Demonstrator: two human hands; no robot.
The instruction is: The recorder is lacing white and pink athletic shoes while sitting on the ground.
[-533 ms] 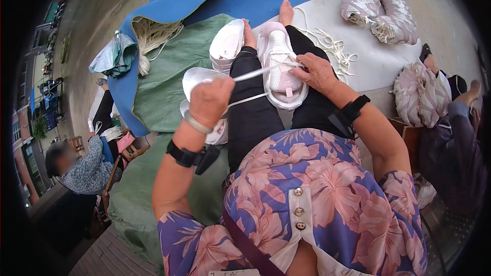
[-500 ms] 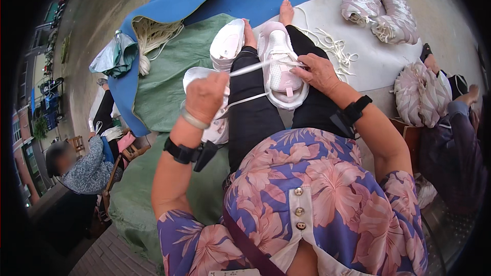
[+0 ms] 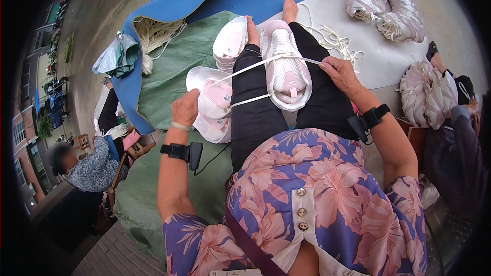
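Pale pink shoe [image 3: 286,69] resting on the lap, just beside the right hand [image 3: 341,73]. 2 white laces [image 3: 245,84] stretched taut between the hands. Left hand [image 3: 185,108] fisted on the lace ends; right hand pinching lace at the shoe's edge.

Left hand [image 3: 185,108] lower and further left than half second ago: earlier raised beside white shoe [image 3: 286,66] on lap, now down over pink-and-white shoes [image 3: 212,105] at left thigh. White lace [image 3: 245,69] drawn out longer, two strands stretched taut from shoe to left fist. Right hand [image 3: 340,74] shifted slightly, pinching lace end at shoe's right edge.
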